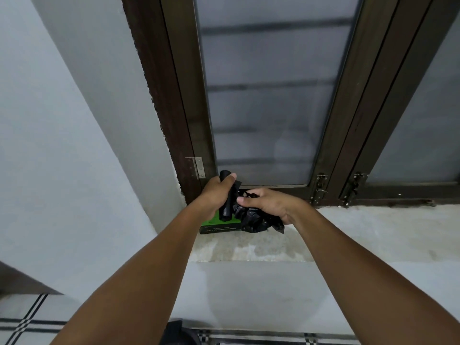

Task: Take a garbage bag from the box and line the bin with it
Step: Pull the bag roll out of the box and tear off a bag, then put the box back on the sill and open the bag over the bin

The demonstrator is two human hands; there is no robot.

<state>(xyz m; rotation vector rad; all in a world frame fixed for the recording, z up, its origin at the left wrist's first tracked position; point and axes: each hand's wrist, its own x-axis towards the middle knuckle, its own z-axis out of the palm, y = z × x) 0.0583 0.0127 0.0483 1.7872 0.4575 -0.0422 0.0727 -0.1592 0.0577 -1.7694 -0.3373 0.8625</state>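
A green and black box lies on the stone window sill against the window's left corner. Above it my left hand grips an upright black roll of garbage bags. My right hand is closed on a crumpled black bag that hangs from the roll's side and bunches over the box's right end. The two hands are close together, almost touching. No bin shows clearly.
A frosted window with a dark brown frame rises behind the sill, with latches at its bottom. A grey wall stands to the left. A dark object and a checked white cloth lie below.
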